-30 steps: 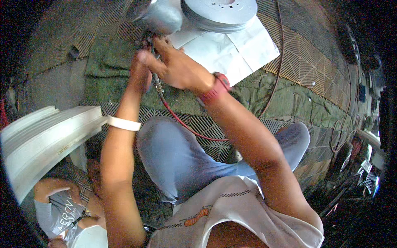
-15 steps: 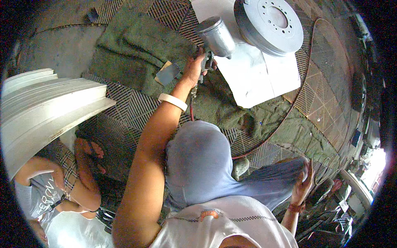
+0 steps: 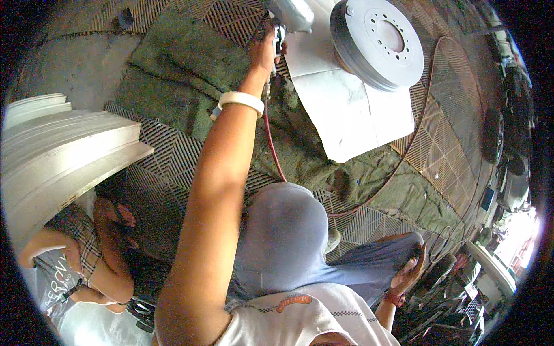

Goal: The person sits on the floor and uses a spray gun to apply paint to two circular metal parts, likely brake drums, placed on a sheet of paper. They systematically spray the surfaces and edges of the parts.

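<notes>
My left hand (image 3: 262, 52), with a white band on the wrist, is stretched far forward and closed around a spray gun (image 3: 280, 37) with a silver cup (image 3: 293, 12) on top. A red hose (image 3: 271, 138) runs from the gun back toward my knee. Just right of the gun, a grey round metal disc (image 3: 378, 40) with a ring of holes stands on a white paper sheet (image 3: 352, 115). My right hand (image 3: 408, 271), wearing a red watch, is low at the right beside my grey-trousered leg, fingers apart and holding nothing.
A green cloth (image 3: 184, 75) covers a metal grating floor (image 3: 438, 144). White curved panels (image 3: 57, 155) are stacked at the left. Another person (image 3: 86, 259) crouches at the lower left. Dark clutter lies along the right edge.
My right hand has left the spray gun and dropped beside my leg. My left hand alone carries the gun, now extended farther forward next to the disc.
</notes>
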`<action>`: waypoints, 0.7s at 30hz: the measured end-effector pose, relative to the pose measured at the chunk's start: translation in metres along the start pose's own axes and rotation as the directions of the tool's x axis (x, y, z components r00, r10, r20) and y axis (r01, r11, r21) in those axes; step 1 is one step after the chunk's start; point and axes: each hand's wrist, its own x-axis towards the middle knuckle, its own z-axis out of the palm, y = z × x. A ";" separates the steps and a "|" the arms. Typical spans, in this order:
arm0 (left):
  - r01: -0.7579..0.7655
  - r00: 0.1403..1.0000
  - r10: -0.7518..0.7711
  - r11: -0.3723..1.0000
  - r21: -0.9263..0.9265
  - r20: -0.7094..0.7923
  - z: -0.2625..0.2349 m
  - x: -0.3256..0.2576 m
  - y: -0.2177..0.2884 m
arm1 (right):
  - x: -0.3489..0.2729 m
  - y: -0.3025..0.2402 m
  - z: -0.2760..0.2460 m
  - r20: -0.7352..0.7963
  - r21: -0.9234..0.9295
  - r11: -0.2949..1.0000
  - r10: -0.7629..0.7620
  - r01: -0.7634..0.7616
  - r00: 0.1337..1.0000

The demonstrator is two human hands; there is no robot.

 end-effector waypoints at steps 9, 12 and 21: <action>-0.060 0.995 0.042 0.979 0.197 0.094 0.007 -0.033 0.045 | 0.001 0.007 -0.003 -0.019 0.037 0.999 0.004 -0.004 1.000; -0.067 0.986 0.020 0.957 0.282 0.168 0.024 -0.079 0.062 | 0.001 0.012 -0.013 -0.023 0.046 0.999 0.004 -0.003 1.000; -0.016 0.942 -0.123 0.914 0.406 0.313 0.058 -0.101 0.075 | 0.002 0.048 -0.035 0.000 -0.008 0.999 -0.050 0.050 0.999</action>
